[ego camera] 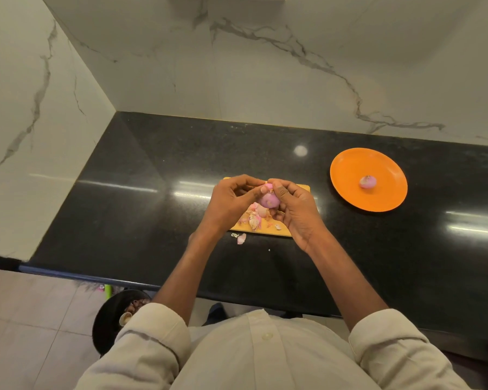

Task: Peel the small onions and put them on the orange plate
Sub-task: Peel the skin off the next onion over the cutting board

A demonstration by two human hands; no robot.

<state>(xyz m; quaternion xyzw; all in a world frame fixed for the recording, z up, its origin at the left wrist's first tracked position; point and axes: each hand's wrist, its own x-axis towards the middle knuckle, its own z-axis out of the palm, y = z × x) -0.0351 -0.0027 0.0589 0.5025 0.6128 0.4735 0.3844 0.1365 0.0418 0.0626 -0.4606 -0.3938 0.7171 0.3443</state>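
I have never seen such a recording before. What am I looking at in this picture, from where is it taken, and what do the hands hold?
There is no machine here: a person works with bare hands. The single picture comes from a camera worn on the head, looking down. The left hand and right hand together hold a small pink onion above a wooden cutting board. Loose peels lie on the board, and one piece on the black counter. To the right an orange plate carries one peeled onion.
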